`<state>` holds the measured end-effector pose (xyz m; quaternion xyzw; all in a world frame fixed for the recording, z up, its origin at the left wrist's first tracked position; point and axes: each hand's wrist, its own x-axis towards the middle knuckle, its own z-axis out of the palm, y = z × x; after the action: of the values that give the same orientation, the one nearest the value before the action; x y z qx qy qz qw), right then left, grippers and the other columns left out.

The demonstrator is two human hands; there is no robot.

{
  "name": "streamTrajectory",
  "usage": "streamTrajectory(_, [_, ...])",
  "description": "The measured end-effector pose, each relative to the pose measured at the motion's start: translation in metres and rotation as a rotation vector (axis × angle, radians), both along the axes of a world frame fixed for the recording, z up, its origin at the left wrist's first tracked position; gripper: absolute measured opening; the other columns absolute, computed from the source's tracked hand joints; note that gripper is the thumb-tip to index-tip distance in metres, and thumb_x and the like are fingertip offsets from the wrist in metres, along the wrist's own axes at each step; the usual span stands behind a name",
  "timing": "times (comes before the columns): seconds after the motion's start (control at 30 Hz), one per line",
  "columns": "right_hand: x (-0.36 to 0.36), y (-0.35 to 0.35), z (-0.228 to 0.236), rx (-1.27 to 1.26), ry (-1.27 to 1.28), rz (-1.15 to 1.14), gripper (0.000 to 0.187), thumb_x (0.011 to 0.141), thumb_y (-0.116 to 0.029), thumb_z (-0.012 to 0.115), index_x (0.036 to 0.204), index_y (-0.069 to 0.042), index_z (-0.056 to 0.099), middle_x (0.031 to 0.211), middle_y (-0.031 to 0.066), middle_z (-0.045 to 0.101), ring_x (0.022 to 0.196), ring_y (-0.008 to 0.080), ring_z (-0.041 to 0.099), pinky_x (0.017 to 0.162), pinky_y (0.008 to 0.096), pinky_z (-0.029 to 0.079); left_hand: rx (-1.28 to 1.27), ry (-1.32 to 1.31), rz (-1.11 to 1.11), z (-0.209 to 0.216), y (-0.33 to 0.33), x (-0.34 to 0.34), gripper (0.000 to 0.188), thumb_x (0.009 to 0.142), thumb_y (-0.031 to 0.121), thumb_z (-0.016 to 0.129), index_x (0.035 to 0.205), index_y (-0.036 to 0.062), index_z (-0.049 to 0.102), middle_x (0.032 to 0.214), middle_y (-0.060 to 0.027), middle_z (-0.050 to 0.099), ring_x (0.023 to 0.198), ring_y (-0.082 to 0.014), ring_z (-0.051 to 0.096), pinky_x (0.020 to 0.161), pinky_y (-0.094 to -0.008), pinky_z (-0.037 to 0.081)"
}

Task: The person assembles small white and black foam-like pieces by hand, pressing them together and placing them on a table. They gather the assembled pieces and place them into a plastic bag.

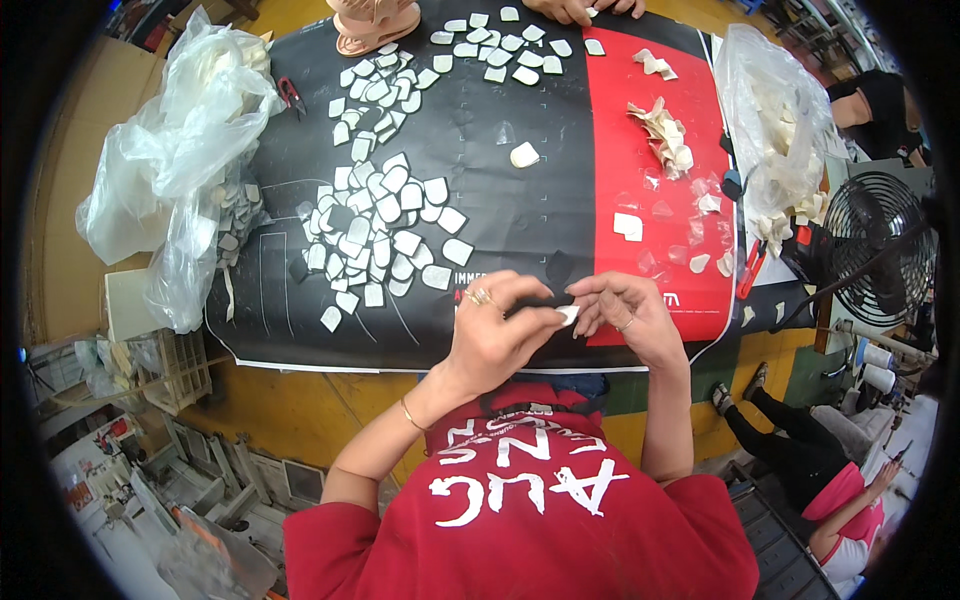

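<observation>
My left hand (pixel 500 325), with a ring and a bracelet on it, pinches a small white rounded pad (pixel 569 315) between thumb and fingers, just above the near edge of the table. Close to the pad's right side is my right hand (pixel 632 315), also ringed, its fingers curved and apart; nothing shows in them. Many similar white, dark-edged pads (pixel 388 208) are spread over the black part of the mat (pixel 480 345), ahead and to the left. A lone cream piece (pixel 524 155) lies farther ahead, and a white piece (pixel 628 226) rests on the red part.
Crumpled cream scraps (pixel 664 140) and clear film bits lie on the red part. Plastic bags (pixel 205 150) (pixel 775 110) stand at both sides. Red-handled snips (pixel 291 96), a red cutter (pixel 749 272), a black fan (pixel 870 250) and another person's hands (pixel 575 10) are around.
</observation>
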<state>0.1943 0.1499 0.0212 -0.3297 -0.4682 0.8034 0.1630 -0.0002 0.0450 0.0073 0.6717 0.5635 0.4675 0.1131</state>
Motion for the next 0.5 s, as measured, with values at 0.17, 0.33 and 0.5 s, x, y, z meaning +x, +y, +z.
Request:
streamTrajectory(0.17, [0.003, 0.001, -0.005, -0.098, -0.13, 0.197, 0.03, 0.096, -0.019, 0.069, 0.116, 0.003, 0.067, 0.089, 0.0073, 0.072, 0.073, 0.0121, 0.069, 0.066, 0.0227, 0.052, 0.223, 0.399, -0.102, -0.008, -0.003, -0.005, 0.013, 0.08, 0.016, 0.071, 0.092, 0.013, 0.071, 0.106, -0.0004, 0.06, 0.093, -0.0172, 0.058, 0.076, -0.0346, 0.046])
streamTrajectory(0.33, [-0.001, 0.004, -0.006, -0.117, -0.063, 0.206, 0.032, 0.093, -0.017, 0.073, 0.116, 0.004, 0.067, 0.092, 0.0074, 0.072, 0.079, 0.0105, 0.067, 0.071, 0.024, 0.053, 0.337, 0.443, -0.137, -0.012, -0.005, -0.002, 0.016, 0.076, 0.014, 0.073, 0.092, 0.0133, 0.072, 0.107, 0.0005, 0.059, 0.095, -0.0146, 0.058, 0.075, -0.0321, 0.046])
streamTrajectory(0.5, [-0.005, 0.005, 0.004, -0.024, -0.155, 0.24, 0.024, 0.093, -0.014, 0.072, 0.108, 0.005, 0.07, 0.089, 0.0074, 0.073, 0.078, 0.0099, 0.065, 0.07, 0.025, 0.053, 0.374, 0.496, -0.165, -0.013, -0.007, -0.006, 0.022, 0.07, 0.013, 0.077, 0.092, 0.0137, 0.076, 0.107, 0.0009, 0.061, 0.093, -0.0146, 0.057, 0.074, -0.0297, 0.046])
